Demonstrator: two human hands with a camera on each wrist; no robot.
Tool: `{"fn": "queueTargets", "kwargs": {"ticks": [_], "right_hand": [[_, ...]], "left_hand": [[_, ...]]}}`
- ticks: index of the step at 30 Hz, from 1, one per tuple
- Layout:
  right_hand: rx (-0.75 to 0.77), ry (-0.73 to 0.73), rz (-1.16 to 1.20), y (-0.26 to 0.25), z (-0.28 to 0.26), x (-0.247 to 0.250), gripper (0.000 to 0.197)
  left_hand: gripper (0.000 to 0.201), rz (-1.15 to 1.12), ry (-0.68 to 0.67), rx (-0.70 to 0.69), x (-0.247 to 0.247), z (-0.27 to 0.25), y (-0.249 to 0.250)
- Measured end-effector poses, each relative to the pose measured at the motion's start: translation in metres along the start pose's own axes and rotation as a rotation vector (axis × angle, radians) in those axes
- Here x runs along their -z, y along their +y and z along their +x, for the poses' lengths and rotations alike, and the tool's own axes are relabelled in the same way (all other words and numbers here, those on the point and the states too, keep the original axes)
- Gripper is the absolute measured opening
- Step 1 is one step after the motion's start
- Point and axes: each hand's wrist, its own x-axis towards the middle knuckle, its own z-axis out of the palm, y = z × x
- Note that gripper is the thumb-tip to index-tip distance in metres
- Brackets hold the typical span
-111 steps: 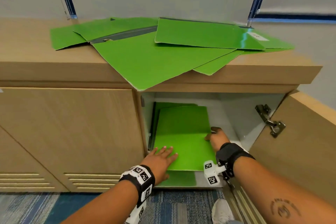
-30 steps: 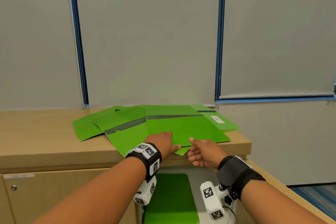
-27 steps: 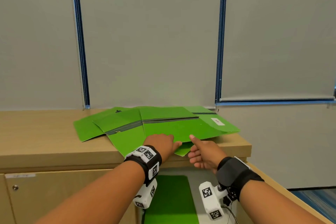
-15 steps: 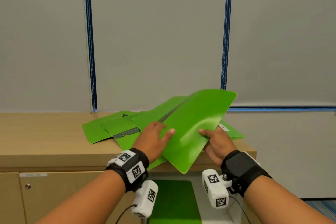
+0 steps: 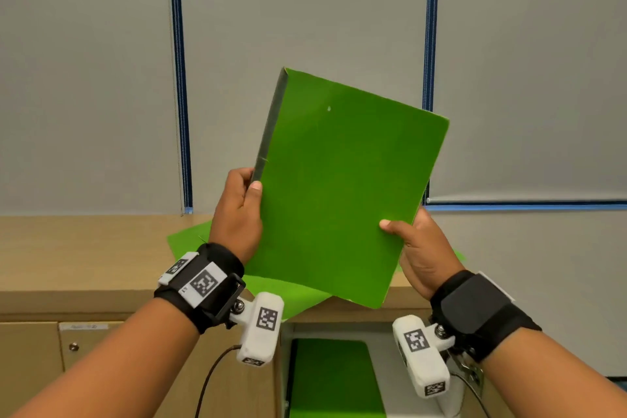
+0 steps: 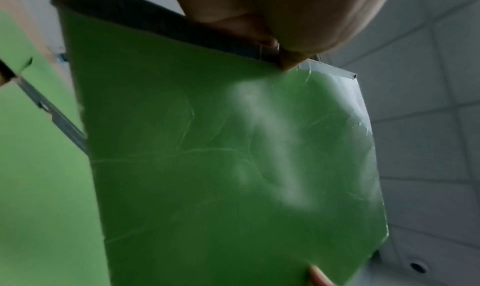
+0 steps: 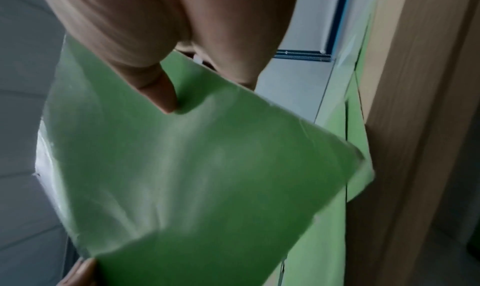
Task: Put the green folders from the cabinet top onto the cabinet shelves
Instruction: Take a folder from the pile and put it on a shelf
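A closed green folder (image 5: 342,187) with a dark spine is held up in the air, almost upright, above the front of the cabinet top (image 5: 84,254). My left hand (image 5: 237,214) grips its spine edge, thumb on the front cover. My right hand (image 5: 417,248) pinches the opposite edge, thumb on the front. The same folder (image 6: 221,156) fills the left wrist view, and the folder (image 7: 194,177) fills the right wrist view too. More green folders (image 5: 183,241) lie on the cabinet top behind it, mostly hidden. Green folders (image 5: 334,380) lie flat on a shelf in the open compartment below.
The wooden cabinet has shut doors (image 5: 34,366) to the left of the open compartment. Behind the cabinet top hang grey window blinds with blue vertical rails (image 5: 179,78). A cable hangs from my left wrist camera (image 5: 261,329).
Both hands have lifted one folder off the pile on the cabinet top and tilted it from flat to nearly upright in front of me. Earlier I was crouched, pressing folders onto the shelf.
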Motion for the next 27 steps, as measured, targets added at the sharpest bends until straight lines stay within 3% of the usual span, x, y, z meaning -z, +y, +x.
{"fn": "queueTargets", "kwargs": {"ticks": [3, 6, 11, 17, 23, 27], "right_hand": [[0.059, 0.095, -0.160, -0.006, -0.003, -0.003, 0.075], [0.019, 0.151, -0.203, 0.000, -0.004, 0.004, 0.080], [-0.083, 0.177, -0.274, 0.029, -0.027, 0.021, 0.044], [-0.255, 0.200, -0.427, 0.103, -0.069, 0.056, 0.042], [-0.433, 0.125, -0.580, 0.182, -0.120, 0.087, 0.036], [-0.528, 0.087, -0.626, 0.205, -0.149, 0.088, 0.024]], "left_hand": [[0.013, -0.128, -0.005, 0.011, -0.001, -0.009, 0.009], [0.011, -0.179, -0.042, 0.074, -0.003, -0.026, 0.007], [0.011, -0.100, -0.062, 0.230, -0.006, -0.074, -0.016], [0.019, 0.025, -0.181, 0.333, 0.000, -0.163, -0.059], [0.003, 0.190, -0.308, 0.502, 0.001, -0.264, -0.108], [0.005, 0.305, -0.362, 0.654, -0.007, -0.303, -0.148]]}}
